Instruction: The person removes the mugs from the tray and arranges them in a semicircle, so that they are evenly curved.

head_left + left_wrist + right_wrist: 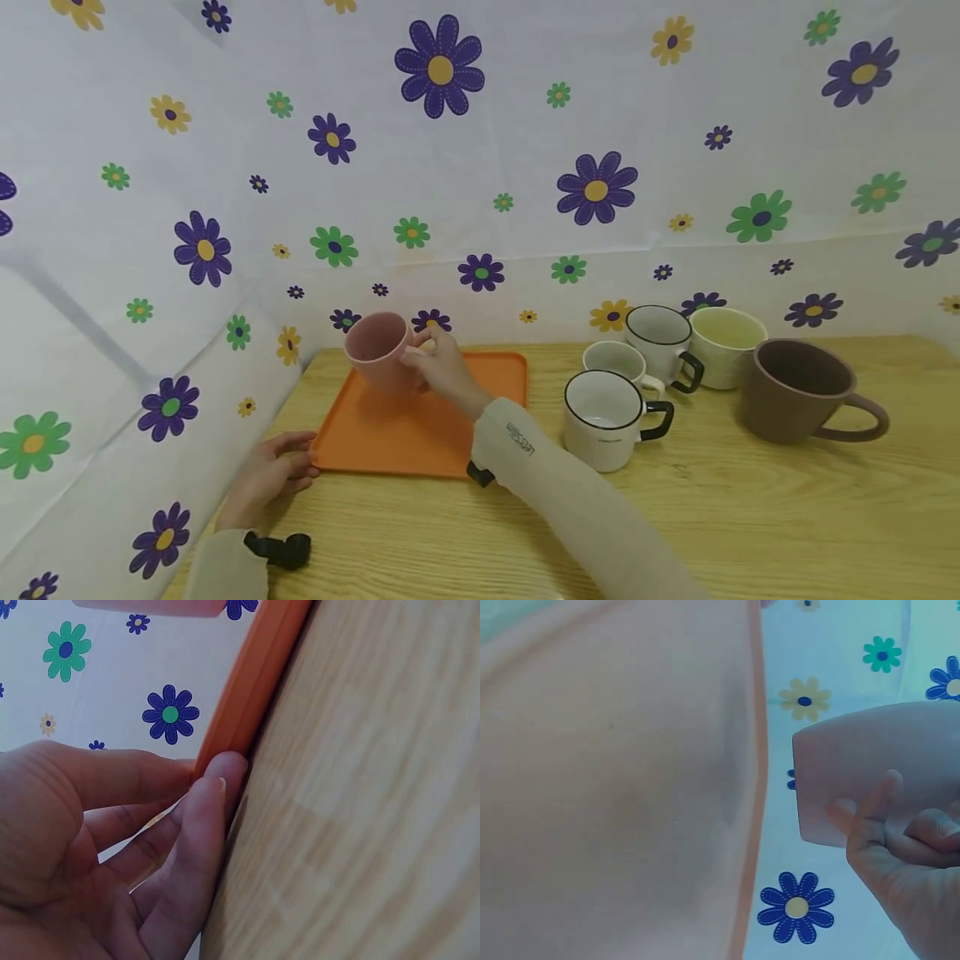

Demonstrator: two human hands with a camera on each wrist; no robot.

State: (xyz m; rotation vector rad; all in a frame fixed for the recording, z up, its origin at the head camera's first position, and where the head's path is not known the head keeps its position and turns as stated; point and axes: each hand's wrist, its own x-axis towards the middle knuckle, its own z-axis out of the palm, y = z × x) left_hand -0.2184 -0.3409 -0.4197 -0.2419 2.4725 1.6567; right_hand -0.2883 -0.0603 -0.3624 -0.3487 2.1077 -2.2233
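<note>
My right hand (448, 367) grips a pink mug (378, 350) by its handle, over the back left part of an orange tray (390, 446). In the right wrist view a gap shows between the mug (817, 780) and the tray (630, 780), so the mug is off its surface. The mug's mouth faces up, leaning a little to the left. At the tray's front left corner, my left hand (273, 471) holds the rim; the left wrist view shows the thumb and a finger pinching the tray's edge (244, 690).
Right of the tray stand a black-rimmed white mug (600, 446), a small cream mug (609, 358), another black-rimmed mug (656, 354), a pale mug with yellowish inside (720, 358) and a large brown mug (783, 408). A flowered sheet (495, 167) hangs behind the wooden table (420, 542).
</note>
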